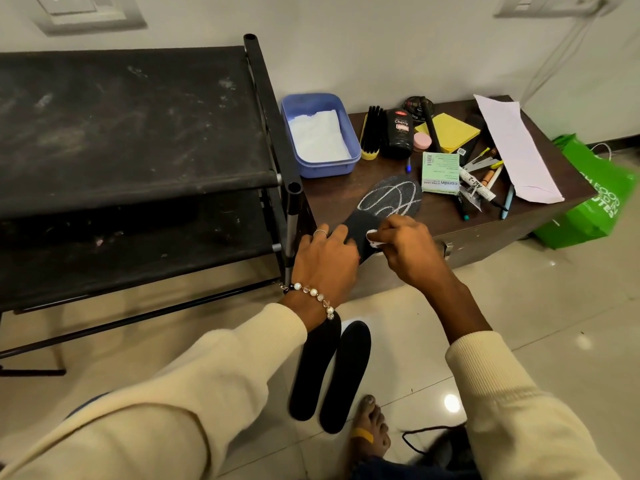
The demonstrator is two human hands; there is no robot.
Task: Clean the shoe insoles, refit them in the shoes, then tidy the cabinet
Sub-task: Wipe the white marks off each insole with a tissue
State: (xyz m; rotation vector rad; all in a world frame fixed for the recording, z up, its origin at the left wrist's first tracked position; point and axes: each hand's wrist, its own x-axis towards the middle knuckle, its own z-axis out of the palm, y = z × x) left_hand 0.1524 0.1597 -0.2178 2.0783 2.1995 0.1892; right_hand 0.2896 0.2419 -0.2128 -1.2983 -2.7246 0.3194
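Head view: a person works at a low dark table (446, 223), taken below as the landmark.
Insole on table: a grey insole (388, 202) with pale looping lines lies on the table's near left corner, its heel end overhanging the front edge.
Left hand: the left hand (327, 258) grips the insole's heel end, fingers curled over it; a ring and a bead bracelet show.
Right hand: the right hand (407, 249) pinches a small white wipe (372, 237) against the insole's heel part, fingers closed on the wipe.
Spare insoles: two black insoles (341, 375) lie side by side on the floor (536, 323) in front of the table, partly under the left wrist.
Tub: a blue plastic tub (320, 133) holding white tissue stands at the table's far left corner.
Brush and bottle: a black brush (373, 133) and a black bottle (400, 133) marked "Cherry" sit just right of the tub.
Stationery: a yellow pad (450, 131), a green box (440, 173), pens (485, 188) and a white envelope (512, 150) spread over the table's right half.
Rack: a black shoe rack (138, 140) with dusty shelves stands against the table's left side.
Bag: a green bag (595, 199) rests on the floor at the table's right end.
Foot: a bare foot (370, 431) rests on the floor, well in front of the table.
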